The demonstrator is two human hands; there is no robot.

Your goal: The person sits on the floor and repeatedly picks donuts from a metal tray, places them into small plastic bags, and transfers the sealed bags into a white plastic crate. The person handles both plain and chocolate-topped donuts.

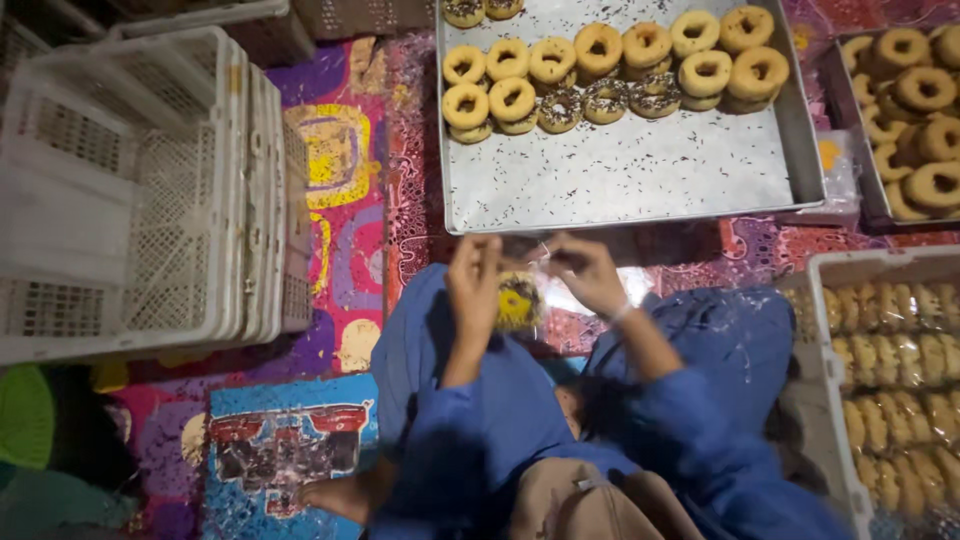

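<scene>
Doughnut (519,300) in clear bag (540,285) between both hands.

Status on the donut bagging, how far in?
Done: rows of wrapped donuts fill the white crate at right. In hand: left hand and right hand hold one sprinkled donut in a clear bag. Left: loose donuts on the metal tray.

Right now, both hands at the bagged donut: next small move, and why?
Probably close the clear bag's mouth. The left hand pinches the bag with a sprinkled donut inside; the right hand's fingers work its top edge. Then likely into the white crate of bagged donuts on the right.
</scene>
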